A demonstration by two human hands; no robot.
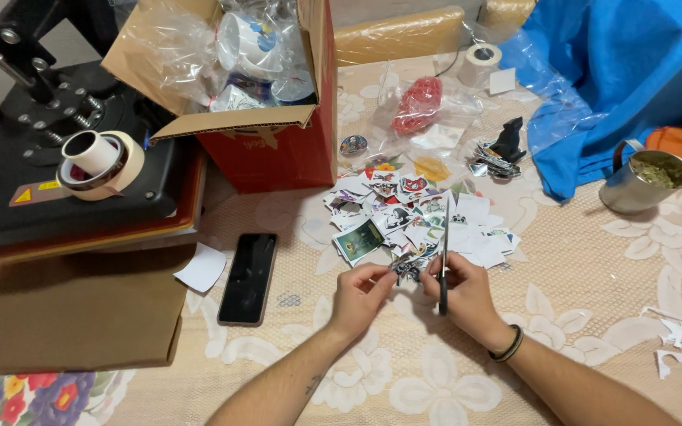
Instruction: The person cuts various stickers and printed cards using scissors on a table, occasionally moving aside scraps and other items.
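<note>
A small sticker (406,269) is pinched by the left hand (361,293), between both hands; scissors (444,252), apparently nearly closed, are gripped by the right hand (467,296).

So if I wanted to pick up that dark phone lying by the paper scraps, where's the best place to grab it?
Grip the phone across its two long edges, near the middle, coming straight down from above. It lies flat and screen-up on the tablecloth, long axis running away from the person, with both sides free. The white paper scrap sits just off its upper left, so I'd avoid that corner.
</note>
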